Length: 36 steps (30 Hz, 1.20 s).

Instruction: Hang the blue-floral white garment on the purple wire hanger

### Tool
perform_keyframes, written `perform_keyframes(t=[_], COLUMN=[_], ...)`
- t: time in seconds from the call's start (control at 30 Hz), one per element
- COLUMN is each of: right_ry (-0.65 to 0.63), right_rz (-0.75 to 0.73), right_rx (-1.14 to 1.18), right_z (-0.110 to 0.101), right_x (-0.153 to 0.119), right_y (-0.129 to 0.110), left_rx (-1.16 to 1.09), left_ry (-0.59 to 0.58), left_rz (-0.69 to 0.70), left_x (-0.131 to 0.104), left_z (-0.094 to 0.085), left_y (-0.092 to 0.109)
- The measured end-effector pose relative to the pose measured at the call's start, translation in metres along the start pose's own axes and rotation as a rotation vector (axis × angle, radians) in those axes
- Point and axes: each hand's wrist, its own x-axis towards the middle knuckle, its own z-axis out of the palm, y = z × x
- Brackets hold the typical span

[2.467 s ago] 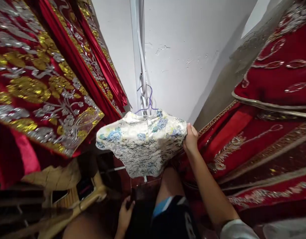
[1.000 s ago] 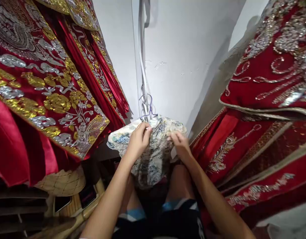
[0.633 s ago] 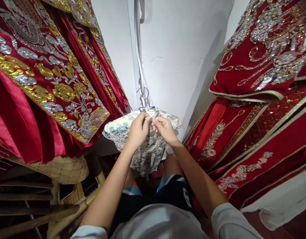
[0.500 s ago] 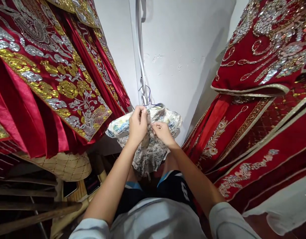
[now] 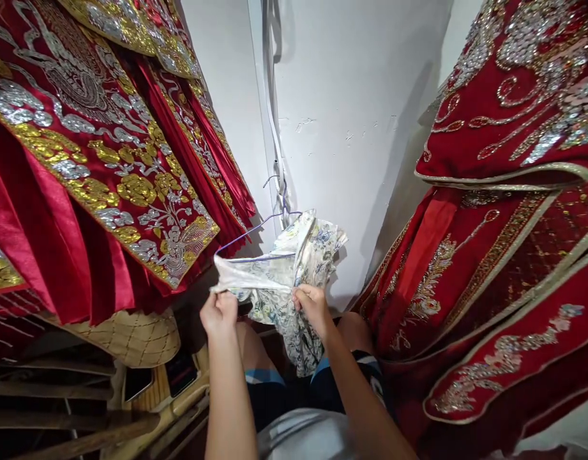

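A pale floral garment (image 5: 317,252) hangs partly on a thin purple wire hanger (image 5: 248,237) in front of the white wall. The hanger's left arm is bare above, and its end reaches the garment's left corner. Pinched in my left hand (image 5: 219,313) is the lower edge of the garment's left side. My right hand (image 5: 313,306) grips the cloth near its middle, at the front opening. Between the two hands the fabric is stretched, its pale inner side showing. The rest of it droops over my knees.
Red costumes with gold and silver sequins (image 5: 135,188) hang at the left, close to the hanger. More red beaded garments (image 5: 447,268) hang at the right. Two phones (image 5: 181,372) lie on a wooden seat (image 5: 152,391) at the lower left.
My left hand has moved left and down, pulling the garment's left side open and baring the hanger's left arm. My right hand has moved lower, still gripping cloth.
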Motion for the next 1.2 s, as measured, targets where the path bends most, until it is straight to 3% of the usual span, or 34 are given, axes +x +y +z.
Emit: perform_keyframes(t=[0.07, 0.17, 0.2, 0.27, 0.33, 0.4, 0.5, 0.57, 0.63, 0.7, 0.73, 0.83, 0.93, 1.0, 1.07, 1.13, 1.2], right_ry=[0.025, 0.012, -0.002, -0.029, -0.008, -0.014, -0.237, -0.423, -0.576, -0.692, -0.721, -0.628, -0.397, -0.245, -0.145, -0.133, -0.178], right_rz=[0.017, 0.113, 0.147, 0.175, 0.113, 0.044, 0.117, 0.184, 0.168, 0.124, 0.116, 0.120, -0.089, -0.299, -0.396, -0.357, -0.242], right_rx=[-0.039, -0.148, -0.180, -0.232, -0.263, -0.198, 0.039, 0.111, 0.046, -0.090, -0.155, -0.272, -0.309, -0.315, -0.311, -0.302, -0.325], right_z=[-0.009, -0.030, -0.036, -0.044, -0.046, -0.041, -0.032, -0.032, -0.036, -0.042, -0.046, -0.052, -0.054, -0.053, -0.047, -0.036, -0.024], right_x=[-0.008, -0.015, -0.017, -0.018, -0.018, -0.019, -0.021, -0.022, -0.022, -0.018, -0.016, -0.003, 0.017, 0.035, 0.056, 0.077, 0.094], right_y=[0.009, 0.019, 0.021, 0.022, 0.020, 0.016, 0.003, -0.012, -0.029, -0.046, -0.054, -0.074, -0.090, -0.093, -0.087, -0.072, -0.054], left_rx=[-0.045, -0.216, -0.287, -0.385, -0.383, -0.245, 0.198, 0.494, 0.686, 0.773, 0.792, 0.823, 0.957, 1.125, 1.357, 1.629, 1.883], left_ry=[0.096, 0.219, 0.213, 0.085, -0.126, -0.346, -0.619, -0.698, -0.696, -0.674, -0.686, -0.850, -1.057, -1.096, -1.067, -1.030, -1.017], left_rz=[-0.131, -0.359, -0.412, -0.440, -0.412, -0.350, -0.187, -0.021, 0.143, 0.208, 0.176, -0.084, -0.258, -0.209, -0.081, 0.004, -0.002], left_x=[-0.018, -0.038, -0.044, -0.056, -0.071, -0.088, -0.109, -0.115, -0.113, -0.106, -0.103, -0.095, -0.090, -0.083, -0.069, -0.052, -0.033], left_z=[-0.006, 0.001, 0.008, 0.024, 0.041, 0.057, 0.072, 0.076, 0.075, 0.068, 0.064, 0.047, 0.029, 0.019, 0.010, 0.003, -0.003], left_y=[-0.018, -0.030, -0.030, -0.027, -0.022, -0.017, -0.009, -0.004, 0.000, 0.002, 0.002, 0.001, 0.003, 0.010, 0.021, 0.035, 0.048])
